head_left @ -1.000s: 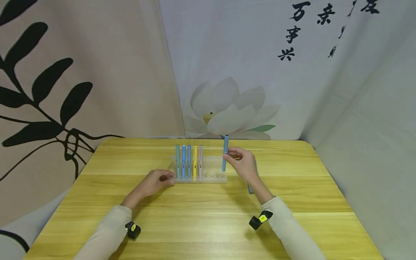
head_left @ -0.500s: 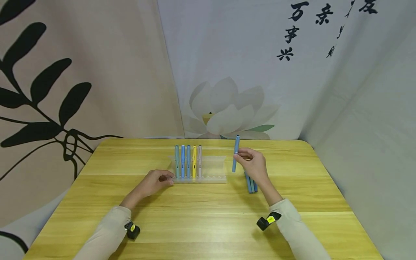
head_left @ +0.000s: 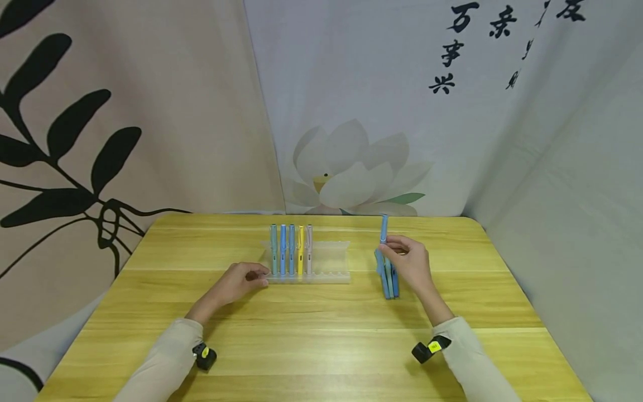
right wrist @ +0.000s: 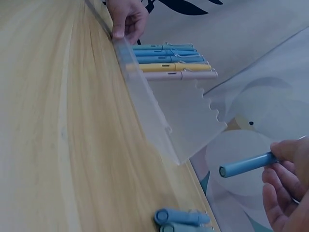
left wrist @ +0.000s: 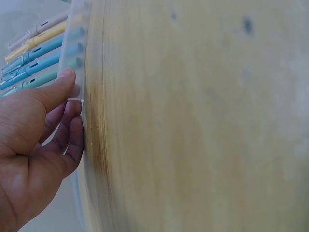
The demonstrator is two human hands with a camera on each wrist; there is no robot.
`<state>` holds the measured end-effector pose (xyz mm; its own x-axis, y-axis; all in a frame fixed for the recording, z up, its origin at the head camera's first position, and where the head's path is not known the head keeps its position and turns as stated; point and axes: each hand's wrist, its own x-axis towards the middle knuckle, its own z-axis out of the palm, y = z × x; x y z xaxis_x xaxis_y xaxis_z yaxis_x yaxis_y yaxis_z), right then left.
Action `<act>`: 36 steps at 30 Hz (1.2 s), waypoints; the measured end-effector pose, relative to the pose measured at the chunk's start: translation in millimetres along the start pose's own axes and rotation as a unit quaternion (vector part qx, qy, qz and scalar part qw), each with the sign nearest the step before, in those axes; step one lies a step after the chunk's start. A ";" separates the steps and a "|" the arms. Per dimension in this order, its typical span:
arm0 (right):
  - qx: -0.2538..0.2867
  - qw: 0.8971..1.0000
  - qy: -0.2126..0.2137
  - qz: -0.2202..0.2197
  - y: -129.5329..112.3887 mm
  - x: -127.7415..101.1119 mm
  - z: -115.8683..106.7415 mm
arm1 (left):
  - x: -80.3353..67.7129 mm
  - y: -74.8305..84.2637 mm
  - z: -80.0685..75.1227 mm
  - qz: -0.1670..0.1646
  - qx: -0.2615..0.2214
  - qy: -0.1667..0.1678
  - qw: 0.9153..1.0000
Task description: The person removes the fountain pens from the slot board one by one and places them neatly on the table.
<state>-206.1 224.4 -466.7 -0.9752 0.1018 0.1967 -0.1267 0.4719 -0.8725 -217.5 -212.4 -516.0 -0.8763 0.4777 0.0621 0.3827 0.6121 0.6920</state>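
My right hand (head_left: 408, 261) pinches a blue pen (head_left: 384, 230) and holds it upright just above a small bunch of blue pens (head_left: 388, 277) lying on the wooden table (head_left: 321, 335). In the right wrist view the held blue pen (right wrist: 246, 165) sticks out from my fingers (right wrist: 285, 188). My left hand (head_left: 241, 279) grips the left front corner of a clear plastic pen rack (head_left: 329, 262). Several pens (head_left: 291, 251) stand in its left slots: teal, two blue, yellow and pale pink. The left wrist view shows my thumb (left wrist: 53, 89) and fingers pinching the rack's edge (left wrist: 77, 58).
Printed fabric backdrops hang behind and to both sides of the table. The right slots of the rack hold nothing. A small tracker (head_left: 206, 355) sits on my left wrist and another tracker (head_left: 430, 348) on my right.
My right hand has carried the blue pen rightward, away from the rack, and lowered it toward the pens lying on the table. My left hand has stayed on the rack.
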 end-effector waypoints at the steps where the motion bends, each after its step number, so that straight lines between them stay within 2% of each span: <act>1: 0.000 1.000 0.002 0.002 1.3 -0.3 -2.0 | 0.1 -0.1 0.0 0.000 0.000 0.000 1.000; 14: -0.024 0.999 0.018 0.015 19.2 -3.8 -23.7 | 0.0 -0.7 0.2 0.004 -0.004 0.000 1.000; 26: -0.064 0.995 0.013 0.077 38.4 -10.6 -31.7 | -0.1 1.3 -0.3 -0.001 0.000 -0.001 1.000; 36: -0.095 0.988 0.013 0.120 45.3 -11.7 -35.2 | -0.2 1.0 -0.2 0.002 0.000 0.001 1.000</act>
<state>-194.1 275.4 -492.8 -0.9677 0.2518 0.0066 0.1474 0.5873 -0.7958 -216.9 -212.0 -515.2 -0.8753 0.4789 0.0677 0.3872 0.6100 0.6914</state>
